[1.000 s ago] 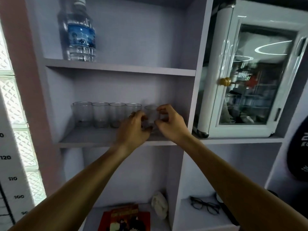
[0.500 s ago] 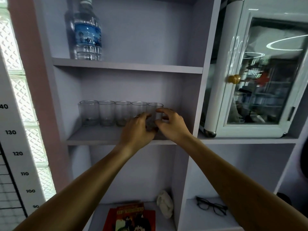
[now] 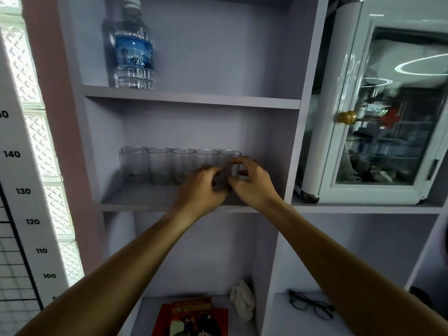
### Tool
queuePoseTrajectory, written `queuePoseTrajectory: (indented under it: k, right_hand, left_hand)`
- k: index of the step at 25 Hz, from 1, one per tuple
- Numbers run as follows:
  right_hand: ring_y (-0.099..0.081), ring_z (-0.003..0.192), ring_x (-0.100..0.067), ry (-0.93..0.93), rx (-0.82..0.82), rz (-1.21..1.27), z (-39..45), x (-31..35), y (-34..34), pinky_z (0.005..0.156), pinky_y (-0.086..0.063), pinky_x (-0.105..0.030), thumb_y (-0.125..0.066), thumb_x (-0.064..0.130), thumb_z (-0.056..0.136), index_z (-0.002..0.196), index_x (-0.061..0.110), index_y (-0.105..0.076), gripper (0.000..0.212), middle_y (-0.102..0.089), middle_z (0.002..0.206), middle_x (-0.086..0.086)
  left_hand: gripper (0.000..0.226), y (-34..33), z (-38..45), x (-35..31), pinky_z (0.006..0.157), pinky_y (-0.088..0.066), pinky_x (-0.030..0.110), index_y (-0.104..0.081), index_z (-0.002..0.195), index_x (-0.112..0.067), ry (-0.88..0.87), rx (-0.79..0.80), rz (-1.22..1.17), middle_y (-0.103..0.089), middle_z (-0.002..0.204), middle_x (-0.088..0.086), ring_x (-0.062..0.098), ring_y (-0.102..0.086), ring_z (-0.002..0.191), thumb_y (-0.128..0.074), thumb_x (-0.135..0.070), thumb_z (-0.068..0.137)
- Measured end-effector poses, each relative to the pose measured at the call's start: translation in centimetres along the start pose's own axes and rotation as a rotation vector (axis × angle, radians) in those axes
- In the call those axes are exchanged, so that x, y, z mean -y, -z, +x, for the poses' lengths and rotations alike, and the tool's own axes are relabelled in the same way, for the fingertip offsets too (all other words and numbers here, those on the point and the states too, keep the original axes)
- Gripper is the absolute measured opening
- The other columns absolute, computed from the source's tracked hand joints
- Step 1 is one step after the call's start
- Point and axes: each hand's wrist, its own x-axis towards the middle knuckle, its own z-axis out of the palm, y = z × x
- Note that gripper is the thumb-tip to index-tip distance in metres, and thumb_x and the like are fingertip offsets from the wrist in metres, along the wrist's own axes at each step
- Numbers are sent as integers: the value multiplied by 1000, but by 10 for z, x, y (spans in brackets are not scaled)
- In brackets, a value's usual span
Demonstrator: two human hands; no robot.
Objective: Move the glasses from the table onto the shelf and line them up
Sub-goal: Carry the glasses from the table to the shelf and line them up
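Observation:
Several clear drinking glasses stand upright in a row at the back of the middle shelf (image 3: 145, 198), from the leftmost glass (image 3: 134, 164) to the rightmost glass (image 3: 229, 161). Both hands reach to the right end of the row. My right hand (image 3: 252, 183) curls its fingers around the rightmost glass from the right. My left hand (image 3: 202, 187) touches the same glass from the left, fingers bent, and hides the lower parts of the two right glasses.
A water bottle (image 3: 132, 47) stands on the upper shelf. A white glass-door cabinet (image 3: 378, 112) sits on the right shelf. Below are a red book (image 3: 191, 316), a crumpled white thing (image 3: 243, 299) and eyeglasses (image 3: 311, 305). A height chart (image 3: 21, 214) hangs on the left.
The view has shifted so the shelf sits a little further right and lower. Both hands stay at the rightmost glass, which now stands in line with the others.

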Motion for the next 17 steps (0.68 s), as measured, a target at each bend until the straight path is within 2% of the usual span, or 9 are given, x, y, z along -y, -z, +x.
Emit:
queuePoseTrajectory:
  k: [2,4,5,7,8,10,11,17]
  right_hand:
    - [-55,119,-25,96,-26,-121,-1,2,-2,85,-40,-8,-70,21,83,130,29,-55,51,-48,140,-5]
    - [-33,141,-32,197,13,-269,-3,5,-8,107,-38,-30,-68,24,85,141,34,-44,61,-26,159,-5]
    - [-18,148,-33,228,34,-332,-4,7,-13,113,-29,-43,-66,30,87,145,37,-38,65,-15,164,-3]
    - [6,152,-29,259,55,-440,-3,10,-25,118,-8,-54,-60,41,90,152,41,-27,70,1,167,-1]
    - [14,151,-29,255,54,-477,-1,11,-30,118,-1,-56,-58,45,91,153,42,-23,71,7,167,-3]
    - [20,149,-33,212,59,-515,3,12,-39,119,4,-58,-55,49,92,154,43,-18,73,13,166,-8]
    - [21,149,-35,190,62,-526,4,12,-44,119,3,-59,-55,49,92,155,42,-17,74,14,165,-11]
    - [17,149,-40,167,-16,-536,10,8,-60,118,-4,-61,-57,52,88,153,40,-22,75,8,165,-17]
  left_hand:
    - [36,14,2,10,75,-56,36,-72,105,-16,-51,-145,63,-72,103,7,30,-69,91,-68,-33,73]
    - [37,32,3,27,82,-53,43,-72,105,-17,-126,-295,205,-68,106,8,36,-63,99,-66,-33,72]
    - [41,40,2,37,88,-51,48,-71,110,-21,-131,-336,289,-65,113,7,38,-58,107,-65,-34,71]
    - [55,54,-1,56,105,-36,62,-63,127,-29,-54,-295,449,-52,140,10,45,-41,129,-66,-43,74]
    - [62,57,-2,62,110,-23,68,-56,136,-35,7,-228,502,-40,153,13,51,-28,139,-66,-52,78]
    - [73,60,-4,71,112,-2,73,-38,147,-46,120,-91,545,-18,165,13,55,-2,146,-57,-71,81]
    - [77,60,-5,73,111,2,74,-31,149,-49,145,-51,550,-13,166,12,55,6,146,-51,-77,80]
    - [84,58,-6,79,110,-8,79,-17,151,-52,126,-15,546,-2,168,12,55,17,144,-44,-82,78]
